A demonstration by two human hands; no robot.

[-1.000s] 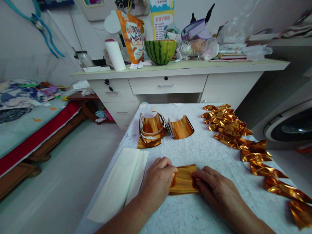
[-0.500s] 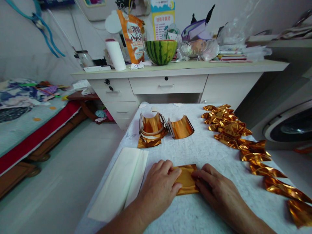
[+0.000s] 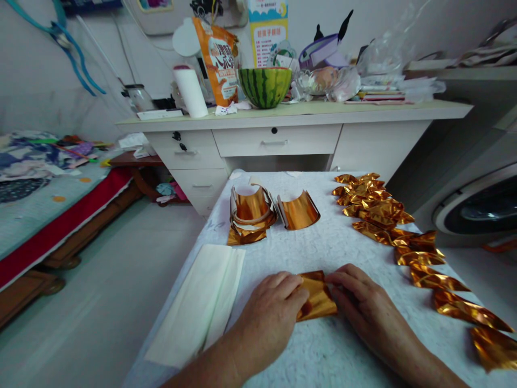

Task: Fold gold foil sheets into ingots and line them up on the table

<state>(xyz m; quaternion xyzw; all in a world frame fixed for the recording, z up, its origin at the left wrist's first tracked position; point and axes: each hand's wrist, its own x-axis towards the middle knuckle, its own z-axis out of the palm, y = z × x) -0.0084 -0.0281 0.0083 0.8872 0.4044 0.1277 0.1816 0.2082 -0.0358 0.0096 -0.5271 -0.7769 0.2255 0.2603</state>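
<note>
A folded piece of gold foil (image 3: 317, 296) lies on the cloth-covered table (image 3: 278, 258) between my hands. My left hand (image 3: 274, 310) grips its left side, fingers bent over it. At its upper right edge, my right hand (image 3: 365, 304) pinches the foil between thumb and fingers. Curved stacks of gold foil, one larger (image 3: 252, 213) and one smaller (image 3: 299, 211), sit farther back. Twisted gold foil pieces (image 3: 375, 210) run in a row down the right side. Folded white paper (image 3: 197, 302) lies left of my left hand.
Behind the table stands a white desk (image 3: 299, 116) bearing a cut watermelon (image 3: 264, 86), an orange bag (image 3: 220, 64) and a white roll (image 3: 190, 91). A bed (image 3: 52, 199) is at the left, a washing machine (image 3: 480, 199) at the right.
My left hand has shifted slightly right over the foil. The foil's right part now looks flatter and reaches farther right, and my right hand has moved slightly right along its edge.
</note>
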